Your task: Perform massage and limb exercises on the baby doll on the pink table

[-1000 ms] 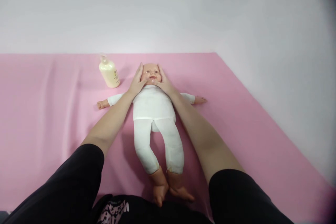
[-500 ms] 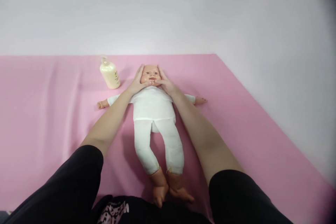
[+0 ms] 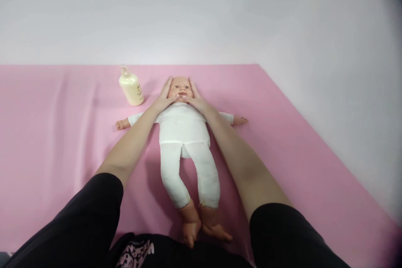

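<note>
The doll (image 3: 185,134) has a head, hands and feet of smooth, faintly shiny plastic in a flesh tone, while its body is covered in soft, matt white cloth with slight creases at the waist. It lies on a pink sheet (image 3: 56,134) of matt cloth that shows long, shallow folds on the left. To the far left of the doll's head, the bottle (image 3: 131,88) looks like glossy cream plastic. The person's sleeves (image 3: 78,222) are matt black cloth. The wall (image 3: 201,12) behind is plain, matt and pale.
</note>
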`<state>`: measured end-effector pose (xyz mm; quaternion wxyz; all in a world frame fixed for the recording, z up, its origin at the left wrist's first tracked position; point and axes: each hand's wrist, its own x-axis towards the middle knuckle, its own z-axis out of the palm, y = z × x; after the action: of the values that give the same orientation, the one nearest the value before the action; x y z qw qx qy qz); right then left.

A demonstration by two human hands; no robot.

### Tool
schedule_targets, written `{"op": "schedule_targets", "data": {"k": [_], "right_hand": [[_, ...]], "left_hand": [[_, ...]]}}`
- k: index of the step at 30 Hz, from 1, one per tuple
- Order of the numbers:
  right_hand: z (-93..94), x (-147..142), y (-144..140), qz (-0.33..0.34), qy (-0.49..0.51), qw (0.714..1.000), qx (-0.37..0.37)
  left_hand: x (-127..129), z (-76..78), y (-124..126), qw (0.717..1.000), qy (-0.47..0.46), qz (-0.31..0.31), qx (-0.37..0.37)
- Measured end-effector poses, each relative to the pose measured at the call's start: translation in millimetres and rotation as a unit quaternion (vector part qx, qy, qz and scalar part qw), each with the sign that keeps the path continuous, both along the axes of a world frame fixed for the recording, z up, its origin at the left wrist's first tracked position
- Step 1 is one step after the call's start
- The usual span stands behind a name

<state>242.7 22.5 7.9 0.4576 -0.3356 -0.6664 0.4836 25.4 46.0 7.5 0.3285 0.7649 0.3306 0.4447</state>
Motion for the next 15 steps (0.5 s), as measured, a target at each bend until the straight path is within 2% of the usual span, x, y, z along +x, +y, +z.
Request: {"op": "schedule_targets", "data": {"k": [2,7,11,15], "right_hand": [[-2.9,0.4,1.9,-0.006,0.003,1.0,-0.016],[-2.8,-3.8,2.6,0.032,0.08,0.994,-0.072],[5.3,-6.4,-1.1,0.027,0.106,0.991,-0.081],[8.5,-5.2,-2.7,0.021,0.094,0.993,-0.071]], "left_hand": [[-1.3,-1.1,-1.9,1.0,0.009,0.002,0.011],[-2.0,-6.5,6.8,1.0,0.006,-0.003,0.015],[0.6,-7.4,14.2,0.999,-0.031,0.001,-0.011],[0.9,-2.2,5.2,1.0,-0.012,-0.006,0.0]]}}
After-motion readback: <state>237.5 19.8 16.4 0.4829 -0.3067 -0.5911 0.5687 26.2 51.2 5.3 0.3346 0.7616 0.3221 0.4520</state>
